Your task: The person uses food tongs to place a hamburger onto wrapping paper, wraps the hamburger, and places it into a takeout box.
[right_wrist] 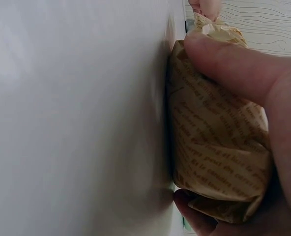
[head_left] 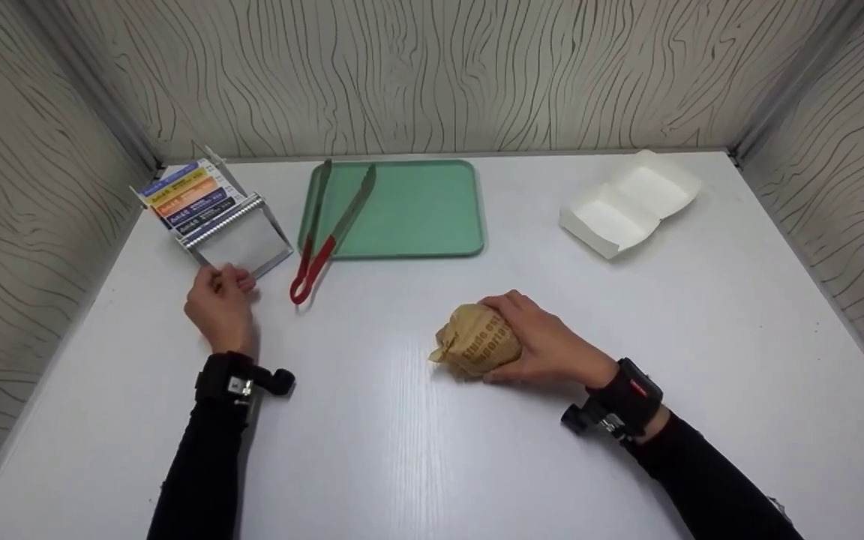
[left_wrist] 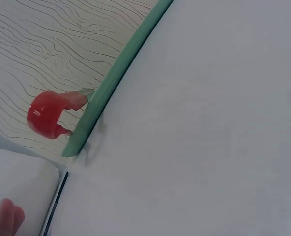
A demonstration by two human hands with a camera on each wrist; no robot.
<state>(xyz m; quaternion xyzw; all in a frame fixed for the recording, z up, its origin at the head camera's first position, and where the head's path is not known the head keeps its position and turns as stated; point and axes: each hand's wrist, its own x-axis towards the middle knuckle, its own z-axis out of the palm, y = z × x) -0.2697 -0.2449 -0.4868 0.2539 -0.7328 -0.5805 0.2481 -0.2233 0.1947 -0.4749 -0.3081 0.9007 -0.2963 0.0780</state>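
My right hand (head_left: 544,337) grips a paper-wrapped bundle (head_left: 478,341) on the table, thumb and fingers on opposite sides. The wrapper is brown with printed text and has a crumpled, twisted end; what is inside is hidden. In the right wrist view the bundle (right_wrist: 219,142) rests against the tabletop. At the left, my left hand (head_left: 222,307) has bent fingers at the front edge of a metal label dispenser (head_left: 241,240) with several colourful strips. Fingertips (left_wrist: 10,216) show over its pale front in the left wrist view; whether they pinch anything is unclear.
Metal tongs with red handles (head_left: 319,262) lie across the left part of a green tray (head_left: 417,217) at the back. An opened white carton box (head_left: 616,217) stands at the back right. Patterned walls (head_left: 439,75) enclose the white table (head_left: 372,450).
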